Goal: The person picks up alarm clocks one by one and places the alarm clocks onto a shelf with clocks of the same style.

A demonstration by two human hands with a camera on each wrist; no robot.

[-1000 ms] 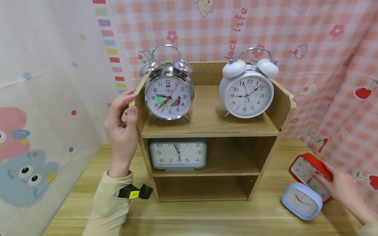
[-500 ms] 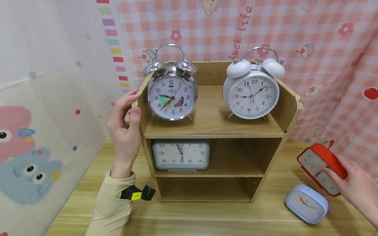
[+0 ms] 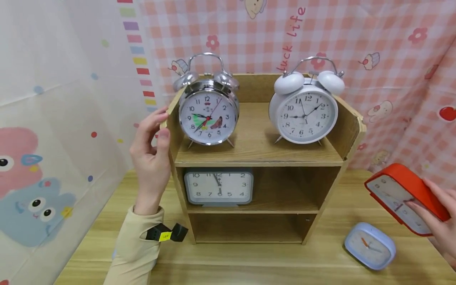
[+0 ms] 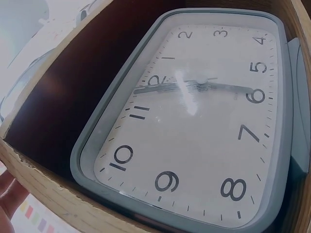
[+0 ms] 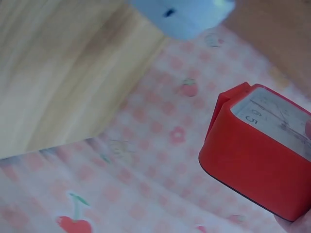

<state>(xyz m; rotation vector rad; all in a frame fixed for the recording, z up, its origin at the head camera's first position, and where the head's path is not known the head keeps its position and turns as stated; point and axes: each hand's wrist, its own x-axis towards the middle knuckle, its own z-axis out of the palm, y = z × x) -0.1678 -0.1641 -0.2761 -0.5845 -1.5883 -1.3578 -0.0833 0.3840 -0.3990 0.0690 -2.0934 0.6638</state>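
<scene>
My right hand [image 3: 439, 213] grips a red alarm clock [image 3: 409, 194] off the table at the far right, its dial tilted upward. Part of the red alarm clock [image 5: 252, 160] also shows in the right wrist view. My left hand [image 3: 151, 154] holds the left side panel of a small wooden shelf [image 3: 256, 162], fingers bent and thumb along its front edge. On the shelf's top stand a silver twin-bell alarm clock [image 3: 208, 118] at left and a white twin-bell alarm clock [image 3: 306, 114] at right. A grey rectangular clock [image 3: 219, 188] fills the middle compartment's left half.
A small light-blue clock [image 3: 370, 246] lies on the wooden table [image 3: 249, 265], right of the shelf. Checked cloth [image 3: 246, 39] hangs behind, and a pale printed curtain [image 3: 71, 99] hangs at left.
My right hand has lifted the red alarm clock off the table and moved it up and to the right, away from the light-blue clock. My left hand stays at the shelf's side.
</scene>
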